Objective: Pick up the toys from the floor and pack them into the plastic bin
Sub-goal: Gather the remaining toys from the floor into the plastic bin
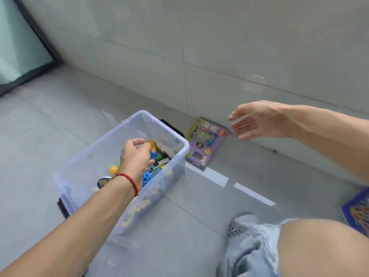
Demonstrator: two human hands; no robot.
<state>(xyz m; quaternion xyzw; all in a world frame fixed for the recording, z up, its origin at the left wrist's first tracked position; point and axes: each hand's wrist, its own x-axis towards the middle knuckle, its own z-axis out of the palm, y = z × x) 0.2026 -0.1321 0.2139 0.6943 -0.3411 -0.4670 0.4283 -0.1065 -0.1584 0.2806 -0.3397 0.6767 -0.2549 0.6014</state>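
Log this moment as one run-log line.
left hand: over plastic bin, pinching yellow toy | right hand: open, above purple box | purple box: on floor

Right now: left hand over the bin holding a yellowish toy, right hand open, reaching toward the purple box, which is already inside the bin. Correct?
Not quite. In the head view the purple box lies on the floor beside the bin, by the wall, not inside it. The rest holds: left hand over the bin with a yellowish toy, right hand open toward the box.

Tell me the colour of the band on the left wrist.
Red; the head view shows it.
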